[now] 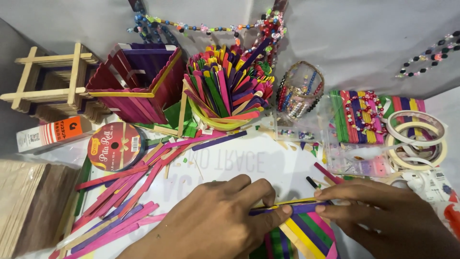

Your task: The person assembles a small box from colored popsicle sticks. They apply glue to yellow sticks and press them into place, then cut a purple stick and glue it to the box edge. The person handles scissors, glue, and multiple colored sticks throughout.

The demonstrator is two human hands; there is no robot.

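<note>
Two hands met over a small stack of craft sticks (292,205), a yellow one lying on a purple one, held level just above a fan of glued coloured sticks (302,235) at the near edge of the white table (287,163). The left hand (215,220) was curled almost closed, its thumb and fingers pinching the left part of the stack. The right hand (383,211) was likewise nearly shut, fingertips nipping the right end.

To do this pressing well, I judged that both pinches should stay even, so the sticks sat flush along their edges and did not skew. Pressure near both ends seemed wiser than a squeeze in the middle.

Just beyond the right hand lay a loose pink stick (327,172) and a small dark piece whose kind I could not tell. Further left, pink and purple sticks (124,196) were scattered near a red ribbon spool (116,145). Behind stood a yellow cup of sticks (225,91), a purple and pink stick box (139,81), a bare wooden stick frame (52,81), tape rolls (416,139) and bead strings (215,26).
</note>
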